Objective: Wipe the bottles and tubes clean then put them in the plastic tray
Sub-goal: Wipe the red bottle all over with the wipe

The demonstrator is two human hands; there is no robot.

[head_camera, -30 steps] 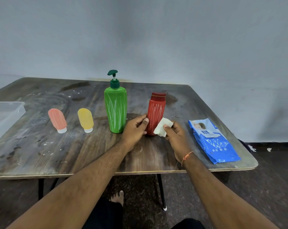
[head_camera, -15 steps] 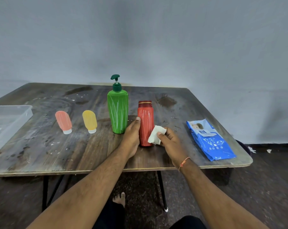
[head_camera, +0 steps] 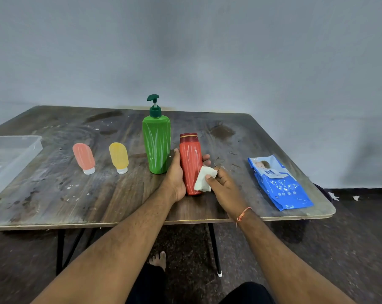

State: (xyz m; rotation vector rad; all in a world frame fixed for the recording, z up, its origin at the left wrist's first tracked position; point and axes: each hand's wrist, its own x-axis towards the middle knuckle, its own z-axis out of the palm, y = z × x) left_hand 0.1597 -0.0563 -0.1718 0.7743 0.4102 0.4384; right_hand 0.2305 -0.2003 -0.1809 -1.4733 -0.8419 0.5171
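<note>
Counter (head_camera: 262,132) stained and streaked, so risk of re-soiling any wiped item set back down on it. Plastic tray (head_camera: 35,148) far off at 9 o'clock, cut by the frame edge, contents and depth not readable; long carry across counter needed, likely passing close to the other items. Blue wipes pack (head_camera: 280,185) at 3 o'clock, flat near counter edge; opening flap hard to make out. Green pump bottle (head_camera: 156,148) upright just beside left hand at 11 o'clock; tall and narrow-footed, could tip from a knuckle bump. Red bottle (head_camera: 190,159) at centre, leaning slightly, base on or just above counter, cannot tell which; white streaks on its face, back side hidden. Left hand (head_camera: 174,174) wrapped round red bottle, fingertips showing past its right edge. Right hand (head_camera: 224,183) pinched closed on white wipe (head_camera: 204,178), wipe pressed to bottle's lower right side. Hard rubbing there could twist or slide bottle out of a loose grip. Pink tube (head_camera: 84,156) and yellow tube (head_camera: 119,156) at 9 to 10 o'clock, on their caps, leaning; probably easy to knock over, not yet wiped by the look of it. Cap seal on red bottle not discernible; leakage possible if squeezed.
</note>
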